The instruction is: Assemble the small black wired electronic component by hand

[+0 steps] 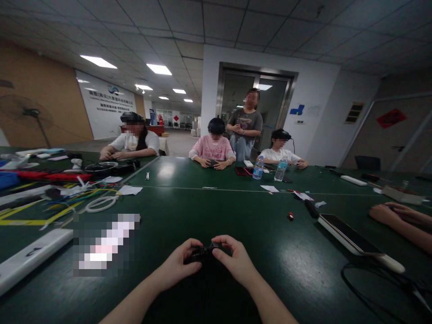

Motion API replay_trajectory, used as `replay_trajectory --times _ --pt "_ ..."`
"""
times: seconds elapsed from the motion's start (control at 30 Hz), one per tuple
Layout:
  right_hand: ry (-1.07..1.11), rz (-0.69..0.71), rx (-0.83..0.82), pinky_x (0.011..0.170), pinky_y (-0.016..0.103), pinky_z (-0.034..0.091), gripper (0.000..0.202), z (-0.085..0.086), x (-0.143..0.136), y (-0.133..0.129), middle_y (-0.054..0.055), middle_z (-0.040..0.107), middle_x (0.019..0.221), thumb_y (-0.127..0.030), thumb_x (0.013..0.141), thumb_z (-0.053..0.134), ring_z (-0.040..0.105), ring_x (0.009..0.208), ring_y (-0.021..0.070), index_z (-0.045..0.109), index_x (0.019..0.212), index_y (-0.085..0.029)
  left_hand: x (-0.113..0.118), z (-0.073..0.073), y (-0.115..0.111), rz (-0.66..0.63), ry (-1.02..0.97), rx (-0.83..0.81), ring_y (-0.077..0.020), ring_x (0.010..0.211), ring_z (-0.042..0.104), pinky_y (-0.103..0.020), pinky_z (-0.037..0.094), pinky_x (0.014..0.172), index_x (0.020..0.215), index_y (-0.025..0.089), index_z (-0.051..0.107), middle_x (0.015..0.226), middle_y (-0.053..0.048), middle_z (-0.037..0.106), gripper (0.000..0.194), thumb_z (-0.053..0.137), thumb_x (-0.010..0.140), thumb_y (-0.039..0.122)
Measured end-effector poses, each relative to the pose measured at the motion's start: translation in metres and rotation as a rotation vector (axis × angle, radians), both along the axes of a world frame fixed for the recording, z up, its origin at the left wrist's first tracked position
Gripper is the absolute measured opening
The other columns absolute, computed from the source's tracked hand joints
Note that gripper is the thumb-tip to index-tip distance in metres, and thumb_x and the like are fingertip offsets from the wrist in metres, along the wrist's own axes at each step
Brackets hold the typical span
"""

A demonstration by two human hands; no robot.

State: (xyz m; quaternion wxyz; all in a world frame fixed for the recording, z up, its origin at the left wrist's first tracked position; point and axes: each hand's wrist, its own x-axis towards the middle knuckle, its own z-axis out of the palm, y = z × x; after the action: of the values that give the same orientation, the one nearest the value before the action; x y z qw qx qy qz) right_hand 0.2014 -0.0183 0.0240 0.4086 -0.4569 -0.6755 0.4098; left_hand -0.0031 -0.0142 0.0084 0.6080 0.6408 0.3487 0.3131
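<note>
Low in the middle of the head view, both hands are at one small black object (201, 254), dark and lumpy, whose exact kind I cannot make out. My left hand (178, 265) has its fingers and thumb curled round the object's left side. At the other end, my right hand (235, 260) pinches it between thumb and fingers. The object is just above the dark green table (175, 213), and the fingers hide part of it.
On the left lie a blurred-out screen (108, 245), a white bar (33, 258) and coiled cables (101, 204). A black-topped white device (351, 234) and black cable (351, 288) lie right. Another person's hands (388, 216) rest there. Bottles (258, 168) and seated people are across.
</note>
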Motion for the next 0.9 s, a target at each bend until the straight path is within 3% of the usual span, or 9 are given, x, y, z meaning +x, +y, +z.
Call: replay_trajectory --times 0.3,0.53,0.9 --pt "0.263 -0.066 -0.097 0.09 0.039 0.042 0.034 0.0 0.016 0.006 0.005 0.063 0.101 -0.039 0.071 0.066 0.058 0.097 0.0214 0.06 0.1 -0.022 -0.003 -0.003 0.002 0.003 -0.002 0.034 -0.0173 0.086 0.055 -0.028 0.04 0.072 0.106 0.022 0.045 0.098 -0.001 0.058 0.037 0.063 0.074 0.022" --pt "0.418 -0.146 -0.096 0.089 0.04 0.042 0.041 -0.002 0.024 0.01 0.006 0.063 0.099 -0.041 0.067 0.069 0.056 0.099 0.0233 0.06 0.102 -0.022 -0.002 -0.001 0.002 0.016 0.033 0.037 -0.0166 0.082 0.055 -0.027 0.04 0.07 0.105 0.021 0.045 0.094 -0.001 0.058 0.038 0.064 0.072 0.024" --pt "0.473 -0.208 -0.074 0.087 0.038 0.043 0.038 -0.008 0.03 0.015 0.005 0.063 0.098 -0.039 0.068 0.069 0.056 0.097 0.0221 0.062 0.101 -0.022 -0.003 0.0 0.001 0.005 0.014 0.002 -0.0174 0.085 0.056 -0.029 0.041 0.073 0.105 0.021 0.045 0.098 -0.002 0.059 0.039 0.064 0.072 0.022"
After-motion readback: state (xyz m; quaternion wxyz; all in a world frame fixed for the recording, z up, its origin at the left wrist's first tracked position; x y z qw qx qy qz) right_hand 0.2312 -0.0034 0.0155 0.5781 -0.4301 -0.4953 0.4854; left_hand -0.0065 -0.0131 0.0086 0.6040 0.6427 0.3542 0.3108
